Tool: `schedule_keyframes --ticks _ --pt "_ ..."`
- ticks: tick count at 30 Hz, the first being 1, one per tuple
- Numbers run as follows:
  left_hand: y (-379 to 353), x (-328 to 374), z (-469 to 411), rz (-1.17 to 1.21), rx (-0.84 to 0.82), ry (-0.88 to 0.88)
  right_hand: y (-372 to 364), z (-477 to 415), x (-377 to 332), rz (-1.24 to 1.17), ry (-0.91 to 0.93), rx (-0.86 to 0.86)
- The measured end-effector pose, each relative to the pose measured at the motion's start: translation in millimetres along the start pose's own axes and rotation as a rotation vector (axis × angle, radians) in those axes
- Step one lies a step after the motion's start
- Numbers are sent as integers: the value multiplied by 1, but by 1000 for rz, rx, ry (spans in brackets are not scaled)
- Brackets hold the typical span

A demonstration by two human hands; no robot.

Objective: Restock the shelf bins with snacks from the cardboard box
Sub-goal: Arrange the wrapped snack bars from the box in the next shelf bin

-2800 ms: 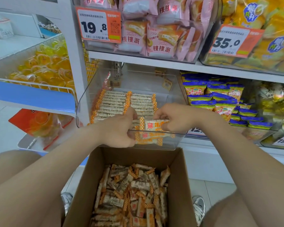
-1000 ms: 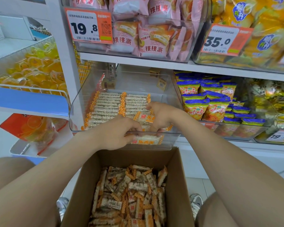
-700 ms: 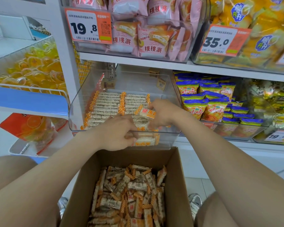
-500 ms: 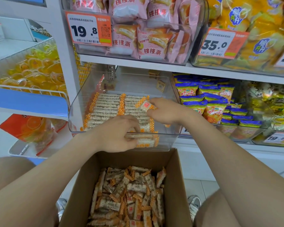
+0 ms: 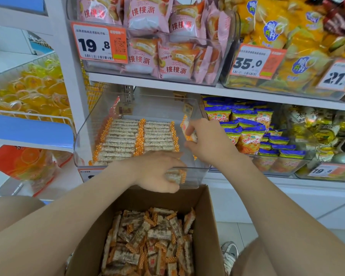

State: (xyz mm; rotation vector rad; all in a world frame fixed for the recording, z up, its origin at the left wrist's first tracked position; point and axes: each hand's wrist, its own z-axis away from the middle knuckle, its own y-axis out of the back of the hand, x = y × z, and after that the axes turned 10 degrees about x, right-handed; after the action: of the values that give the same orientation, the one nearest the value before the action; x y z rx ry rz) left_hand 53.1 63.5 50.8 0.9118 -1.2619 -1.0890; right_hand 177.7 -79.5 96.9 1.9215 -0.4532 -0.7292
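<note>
- Pinches rice bar [image 5: 188,130] in right hand [image 5: 206,141], near clear bin's [image 5: 195,176] right wall.
- Grips stacked bars [image 5: 174,176] in left hand [image 5: 157,171] at front edge.
- Risks spilling them if loosened.

Orange price tag [image 5: 100,42] "19.8"; pink packets [image 5: 175,62] "桃桃派"; second tag [image 5: 255,61] "35.0"; third tag [image 5: 339,76] "21.8"; lower tag [image 5: 325,170] "19.8".

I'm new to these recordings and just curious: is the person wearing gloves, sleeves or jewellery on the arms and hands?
No. The left hand and right hand are bare, with no gloves, and no rings, watch or bracelet show. The left forearm and right forearm are uncovered up to the picture's edge, so no sleeve is in view.
</note>
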Motion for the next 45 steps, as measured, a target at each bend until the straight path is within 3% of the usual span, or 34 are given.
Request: schedule_keyframes --ticks 3,7,10,12,15,18,22,28,34,39,42,45 --pt "2 -6 -6 -47 -28 9 6 2 2 -13 -41 -52" --pt "5 -5 2 61 -43 26 0 3 -2 25 -49 -85" --pt "16 -10 4 169 99 74 -16 -2 -17 90 -103 -103" --pt "18 -17 5 106 173 175 -27 -10 -27 141 -142 -77" --pt "9 -31 7 1 47 399 -46 -26 -31 182 -172 -36" --pt "7 -38 8 60 -74 496 -66 -44 -24 174 -195 -84" --pt "2 -37 7 64 -43 497 -78 -67 -16 2 -273 -257" --pt "-3 -38 5 34 16 503 -97 -71 -17 -230 -338 -198" --pt "-1 -35 8 33 26 492 -95 -63 -13 -149 -238 -200" --pt "-3 -47 13 39 35 442 -91 -54 -8 -136 -141 -372" --pt "-6 -55 19 17 61 436 -81 -46 -9 -129 -196 -349" --pt "-6 -52 27 8 57 452 -68 -30 -23 44 -262 -278"
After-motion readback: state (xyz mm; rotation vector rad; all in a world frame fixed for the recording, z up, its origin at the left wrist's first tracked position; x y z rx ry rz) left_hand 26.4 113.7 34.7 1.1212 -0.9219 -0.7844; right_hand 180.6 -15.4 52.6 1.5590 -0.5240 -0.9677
